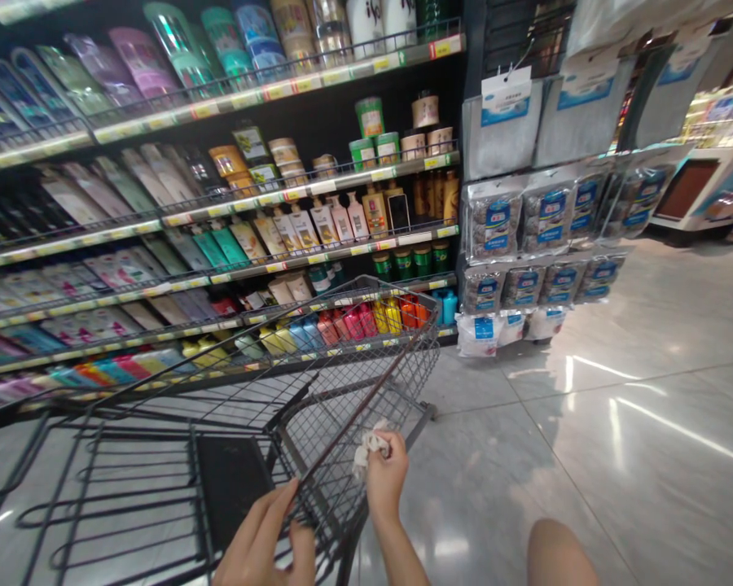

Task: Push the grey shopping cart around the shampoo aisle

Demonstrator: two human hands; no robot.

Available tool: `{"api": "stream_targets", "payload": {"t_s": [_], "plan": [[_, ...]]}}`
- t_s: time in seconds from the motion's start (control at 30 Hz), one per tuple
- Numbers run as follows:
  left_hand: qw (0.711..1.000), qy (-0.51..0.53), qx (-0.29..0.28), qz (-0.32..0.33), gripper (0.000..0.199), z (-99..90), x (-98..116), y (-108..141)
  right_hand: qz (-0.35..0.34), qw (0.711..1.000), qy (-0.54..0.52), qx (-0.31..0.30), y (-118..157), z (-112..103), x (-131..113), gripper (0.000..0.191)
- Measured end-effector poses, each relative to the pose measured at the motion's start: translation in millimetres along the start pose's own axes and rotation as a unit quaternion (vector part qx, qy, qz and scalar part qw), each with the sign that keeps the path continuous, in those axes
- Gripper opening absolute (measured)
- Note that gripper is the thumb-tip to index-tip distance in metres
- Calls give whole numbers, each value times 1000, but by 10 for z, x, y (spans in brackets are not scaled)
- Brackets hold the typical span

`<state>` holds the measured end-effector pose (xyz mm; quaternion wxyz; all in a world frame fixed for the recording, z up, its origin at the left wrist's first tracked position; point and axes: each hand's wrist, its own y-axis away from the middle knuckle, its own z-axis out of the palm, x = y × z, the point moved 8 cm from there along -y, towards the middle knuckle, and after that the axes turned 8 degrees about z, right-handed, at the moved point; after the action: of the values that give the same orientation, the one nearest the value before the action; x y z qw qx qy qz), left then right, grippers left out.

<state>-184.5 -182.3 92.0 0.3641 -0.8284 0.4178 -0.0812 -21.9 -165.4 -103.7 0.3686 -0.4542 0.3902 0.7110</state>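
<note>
A dark wire shopping cart (342, 399) stands in front of me, its basket slanting away to the right. My left hand (265, 541) is at the near end of the cart's upper rail, with fingers and thumb on either side of it. In my right hand (388, 480), closed, is a crumpled whitish cloth (371, 448), held against the outside of the wire mesh side. A flat black panel (235, 488) lies inside the cart, left of my left hand.
Shelves (244, 195) with rows of bottles and jars run behind the cart. Packaged scrubbers (550, 216) hang from a rack at the shelf's right end. Glossy grey floor (586, 423) stretches to the right. A bare knee (559, 553) shows at the bottom.
</note>
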Motion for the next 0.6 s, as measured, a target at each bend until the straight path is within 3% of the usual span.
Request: {"api": "stream_targets", "payload": {"t_s": [0.43, 0.6], "plan": [[1000, -12, 10, -1, 22, 32, -18, 10, 27, 999, -17, -9, -233, -84, 329, 13], [1000, -13, 3, -6, 23, 18, -30, 23, 50, 999, -9, 8, -289, -169, 567, 13]]}}
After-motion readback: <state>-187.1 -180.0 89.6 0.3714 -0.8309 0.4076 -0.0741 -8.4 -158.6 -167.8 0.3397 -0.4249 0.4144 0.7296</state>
